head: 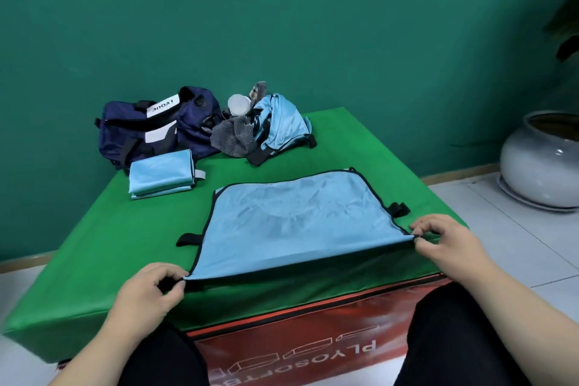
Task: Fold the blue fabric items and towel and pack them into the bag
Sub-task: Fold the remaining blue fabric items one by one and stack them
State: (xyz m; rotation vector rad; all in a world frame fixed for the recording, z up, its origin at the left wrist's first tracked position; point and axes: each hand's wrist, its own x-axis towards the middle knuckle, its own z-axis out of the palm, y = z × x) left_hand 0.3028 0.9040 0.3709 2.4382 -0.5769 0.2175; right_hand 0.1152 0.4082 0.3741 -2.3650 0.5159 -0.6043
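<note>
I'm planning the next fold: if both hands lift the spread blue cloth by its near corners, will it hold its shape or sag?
Probably sag: the cloth lies thin and flat on the mat, rippled in the middle. Likely light: the left hand and right hand hold it by fingertip pinches alone. Its sheen hints it may slide.

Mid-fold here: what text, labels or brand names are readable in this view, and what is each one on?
"IVOUE": white label on the navy bag, upside down; first letter uncertain.
"PLYOSOFTBO": side of the red box under the green cover, upside down, cut off at the frame edge.
No print shows on the light blue fabric.
</note>
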